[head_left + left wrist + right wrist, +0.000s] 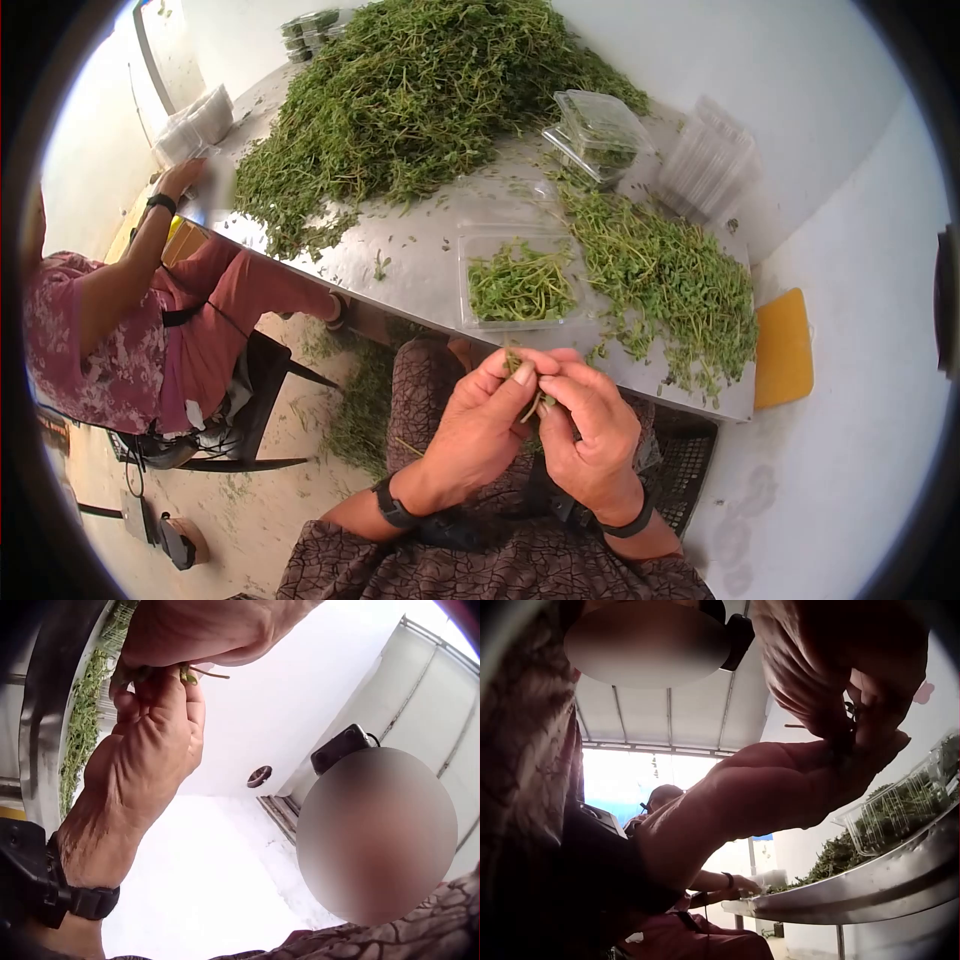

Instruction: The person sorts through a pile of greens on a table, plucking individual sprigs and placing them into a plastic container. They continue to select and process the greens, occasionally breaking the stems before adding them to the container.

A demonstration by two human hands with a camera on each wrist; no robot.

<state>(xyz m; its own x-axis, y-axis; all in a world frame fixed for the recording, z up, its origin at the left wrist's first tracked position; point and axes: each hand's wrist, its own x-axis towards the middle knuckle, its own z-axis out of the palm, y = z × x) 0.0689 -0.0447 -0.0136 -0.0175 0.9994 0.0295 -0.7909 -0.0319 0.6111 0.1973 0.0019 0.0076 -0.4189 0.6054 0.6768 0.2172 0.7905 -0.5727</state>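
Both hands, left (478,430) and right (590,430), pinch sprig (530,400) together below steel table (420,260) edge; herb heap (420,100), tray (520,278), white walls, sandy floor.

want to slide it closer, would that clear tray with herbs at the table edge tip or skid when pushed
The tray looks thin, light plastic on smooth metal table, so it would probably skid easily. It is low, wide and part-filled with herbs, so tipping seems unlikely.

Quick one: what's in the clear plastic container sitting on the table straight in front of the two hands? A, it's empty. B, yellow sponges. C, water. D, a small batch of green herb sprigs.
D: the clear plastic container on the metal table holds a shallow layer of green herb sprigs, just beyond the left hand and right hand.
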